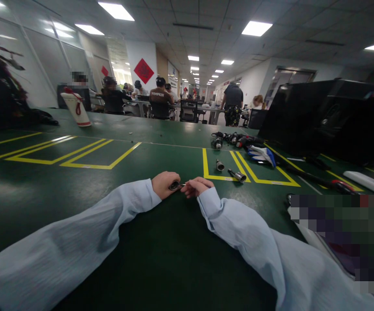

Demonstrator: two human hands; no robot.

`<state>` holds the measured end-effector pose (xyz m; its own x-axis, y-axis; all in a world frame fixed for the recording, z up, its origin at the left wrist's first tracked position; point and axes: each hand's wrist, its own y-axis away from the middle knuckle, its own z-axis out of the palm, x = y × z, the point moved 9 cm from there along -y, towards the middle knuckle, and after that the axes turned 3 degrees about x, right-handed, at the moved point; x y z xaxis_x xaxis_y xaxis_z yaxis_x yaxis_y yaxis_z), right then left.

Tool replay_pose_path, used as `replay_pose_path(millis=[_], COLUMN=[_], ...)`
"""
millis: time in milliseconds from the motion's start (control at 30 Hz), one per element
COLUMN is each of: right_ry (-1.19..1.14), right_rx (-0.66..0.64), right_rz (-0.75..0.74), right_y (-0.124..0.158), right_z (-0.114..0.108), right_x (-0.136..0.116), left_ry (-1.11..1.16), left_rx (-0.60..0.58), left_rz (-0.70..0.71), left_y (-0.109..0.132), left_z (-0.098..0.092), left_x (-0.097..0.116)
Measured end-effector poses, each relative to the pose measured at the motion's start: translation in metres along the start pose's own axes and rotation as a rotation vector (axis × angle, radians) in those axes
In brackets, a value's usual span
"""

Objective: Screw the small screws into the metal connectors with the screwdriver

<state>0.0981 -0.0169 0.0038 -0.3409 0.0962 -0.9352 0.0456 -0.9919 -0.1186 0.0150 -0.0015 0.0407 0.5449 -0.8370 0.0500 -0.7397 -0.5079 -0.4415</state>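
My left hand [164, 184] is closed around a round metal part with a dark hollow end [174, 185], which faces right. Close beside it, my right hand [199, 186] pinches a thin, light-coloured piece [183, 185] whose tip reaches toward the hollow end; whether the two touch I cannot tell. Beyond my right hand, a short metal cylinder [220, 165] stands inside a yellow-taped box. Next to it lies a longer metal part with a thin stem and a wide socket-like end [238, 175].
Blue-and-white gloves [262, 155] lie by a heap of dark cabled parts [229, 139]. Large black cases [319, 114] stand at right, near a partly blurred tablet-like device [332, 242]. A white cup [77, 108] stands at far left. Yellow tape [86, 166] marks the green table; people sit beyond.
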Motion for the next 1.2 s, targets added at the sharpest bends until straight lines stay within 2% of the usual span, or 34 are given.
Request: replay_pose_path(millis=[133,333,467,633,833,1067,1200], right_ry=[-0.068,0.021,-0.003,0.011,0.097,0.243,0.231], right_rx=[-0.025,-0.014,-0.024,-0.041,0.035,0.033,0.061], right_rz=[0.056,-0.079,-0.069,-0.107,-0.163,-0.229,-0.211], right_y=[-0.002,0.004,0.004,0.005,0.009,0.014,0.014], right_z=[0.001,0.005,0.006,0.009,0.006,0.011,0.01], right_x=[0.004,-0.01,-0.01,-0.011,-0.016,-0.022,-0.022], left_ry=[0.079,0.31,0.296,0.384,0.401,0.35,0.304], left_rx=[0.027,0.079,0.117,0.075,0.087,0.097,0.098], left_rz=[-0.062,-0.131,-0.082,-0.035,-0.075,-0.111,-0.17], left_y=[0.002,0.004,0.003,0.003,0.004,0.004,0.005], left_z=[0.001,-0.003,-0.009,-0.006,-0.007,-0.006,-0.006], left_x=[-0.008,-0.015,-0.009,-0.002,-0.005,-0.01,-0.016])
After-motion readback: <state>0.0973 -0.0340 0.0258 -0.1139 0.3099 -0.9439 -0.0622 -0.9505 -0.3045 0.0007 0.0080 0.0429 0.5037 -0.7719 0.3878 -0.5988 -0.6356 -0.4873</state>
